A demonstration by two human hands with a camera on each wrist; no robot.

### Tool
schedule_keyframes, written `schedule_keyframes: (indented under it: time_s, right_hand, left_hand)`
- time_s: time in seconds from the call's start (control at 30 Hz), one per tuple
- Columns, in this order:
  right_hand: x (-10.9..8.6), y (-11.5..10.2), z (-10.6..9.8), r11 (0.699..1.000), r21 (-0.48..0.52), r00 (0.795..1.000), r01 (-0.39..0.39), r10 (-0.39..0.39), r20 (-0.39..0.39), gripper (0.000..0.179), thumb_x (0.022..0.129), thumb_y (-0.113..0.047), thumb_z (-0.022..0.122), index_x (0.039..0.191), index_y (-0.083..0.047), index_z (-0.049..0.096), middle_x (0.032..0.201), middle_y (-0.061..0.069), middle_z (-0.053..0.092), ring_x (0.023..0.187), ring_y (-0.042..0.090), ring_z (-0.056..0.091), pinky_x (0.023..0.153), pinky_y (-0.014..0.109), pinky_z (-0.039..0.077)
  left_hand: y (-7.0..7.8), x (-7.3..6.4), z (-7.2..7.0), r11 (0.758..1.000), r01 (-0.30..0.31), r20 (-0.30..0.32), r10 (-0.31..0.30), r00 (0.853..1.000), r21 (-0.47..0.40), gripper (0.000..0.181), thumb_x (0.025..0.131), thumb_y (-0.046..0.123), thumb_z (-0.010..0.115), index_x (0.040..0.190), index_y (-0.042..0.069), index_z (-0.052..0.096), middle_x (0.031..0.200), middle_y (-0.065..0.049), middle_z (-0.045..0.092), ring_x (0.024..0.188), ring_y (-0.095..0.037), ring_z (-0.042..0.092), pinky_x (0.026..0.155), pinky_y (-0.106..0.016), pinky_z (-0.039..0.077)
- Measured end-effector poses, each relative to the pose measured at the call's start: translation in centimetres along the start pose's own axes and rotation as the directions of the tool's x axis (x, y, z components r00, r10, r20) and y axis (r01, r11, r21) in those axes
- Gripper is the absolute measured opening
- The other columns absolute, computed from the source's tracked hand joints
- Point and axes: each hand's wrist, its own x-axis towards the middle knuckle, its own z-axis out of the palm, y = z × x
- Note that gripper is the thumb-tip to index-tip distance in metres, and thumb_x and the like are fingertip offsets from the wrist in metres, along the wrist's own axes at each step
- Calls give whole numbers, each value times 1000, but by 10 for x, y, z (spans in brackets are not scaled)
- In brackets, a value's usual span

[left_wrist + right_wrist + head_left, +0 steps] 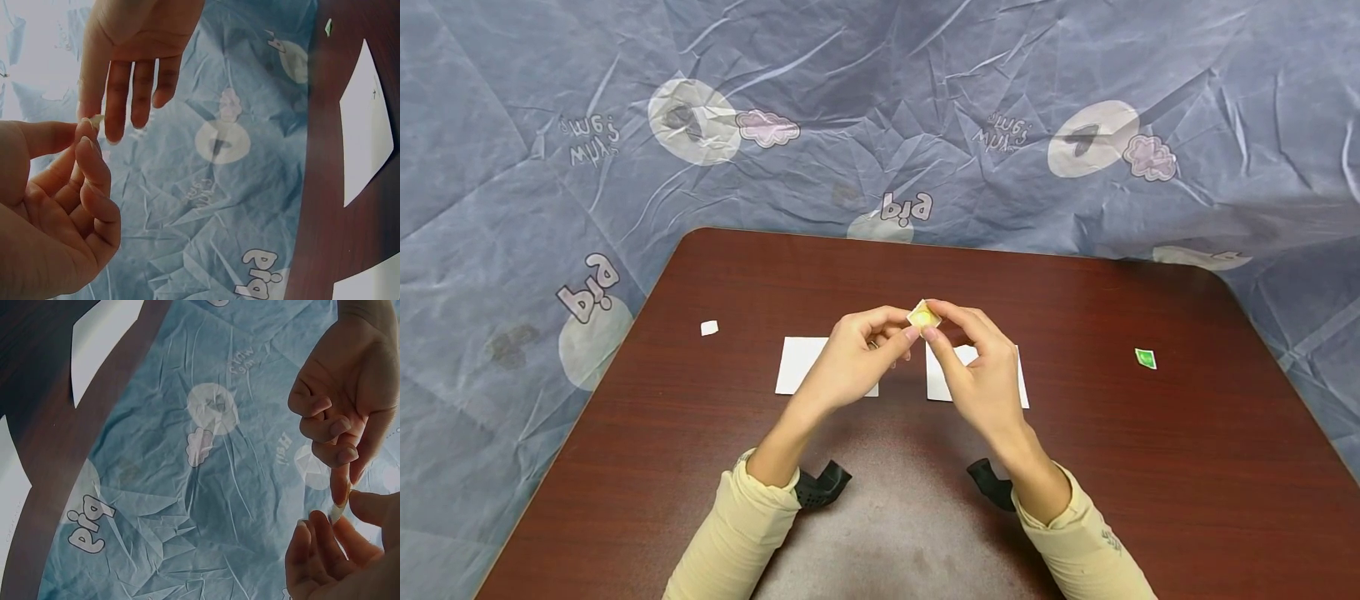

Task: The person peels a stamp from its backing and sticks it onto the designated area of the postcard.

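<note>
A small square yellow sticker [923, 317] with a pale border is held up above the table between both hands. My left hand [853, 360] pinches its left side between thumb and index finger, the other fingers loosely curled. From the opposite side my right hand [983, 371] pinches it with thumb and index finger. The right wrist view shows the sticker [337, 511] nearly edge-on between the fingertips. Below the hands, a left white card [797, 365] and a right white card [938, 382] lie on the table, each partly covered by a hand.
On the brown table [625, 467], a small white piece [709, 327] lies at the left and a small green sticker [1146, 359] at the right. Black curved pieces [826, 487] stick out beside both forearms. Behind the table hangs a wrinkled blue printed cloth [850, 75].
</note>
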Motion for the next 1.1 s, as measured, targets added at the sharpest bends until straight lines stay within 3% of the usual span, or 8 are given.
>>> schedule_keyframes:
  time_s: [0.13,0.27,0.47,0.6,0.77,0.97,1.1]
  right_hand:
    - [0,0,0,998,40,998,-54,56,-29,27,85,1,70,112,2,66,95,9,67,72,18,61,67,21,48]
    - [0,-1,-1,995,54,995,-87,90,-50,15,85,0,70,100,2,68,90,8,67,69,16,59,64,21,47]
    - [0,0,0,995,73,995,-66,71,-67,8,84,5,69,92,4,67,87,11,66,74,14,58,68,23,47]
    - [0,1,0,995,78,995,-60,65,-69,7,84,5,69,91,4,68,87,10,66,76,12,58,68,24,47]
    - [0,1,-1,997,49,996,-58,61,-68,6,85,2,69,91,1,70,87,8,67,77,12,58,68,23,46]
    - [0,0,-2,996,-2,996,-90,90,-18,5,87,-5,70,91,-3,71,84,2,67,74,14,57,68,25,45]
    - [0,1,-2,995,-12,995,-98,98,1,5,87,-6,70,90,-3,71,83,1,67,73,15,57,68,25,46]
  left_hand:
    - [-1,0,1,1000,-6,16,6,1000,-13,14,94,11,60,102,2,67,72,-10,63,61,-25,55,53,-24,40]
    - [-3,0,1,1000,-2,45,2,999,-6,14,94,11,61,103,4,68,73,-10,63,59,-21,53,53,-23,39]
    - [-2,0,0,1000,13,87,-15,996,23,17,95,13,60,107,4,68,75,-8,64,60,-15,54,53,-24,41]
    - [-1,0,0,999,22,96,-25,995,24,18,95,13,59,108,4,68,75,-10,64,61,-23,55,51,-24,39]
    - [-2,0,0,1000,24,68,-25,997,19,14,94,12,61,103,4,68,74,-8,63,62,-26,55,53,-24,39]
    - [-2,0,0,1000,3,-6,-3,1000,28,11,91,10,64,99,2,67,74,-3,65,62,-14,57,57,-25,42]
    - [-2,1,-1,1000,-5,-20,5,1000,22,11,91,10,64,99,2,67,74,-3,64,62,-20,58,56,-25,41]
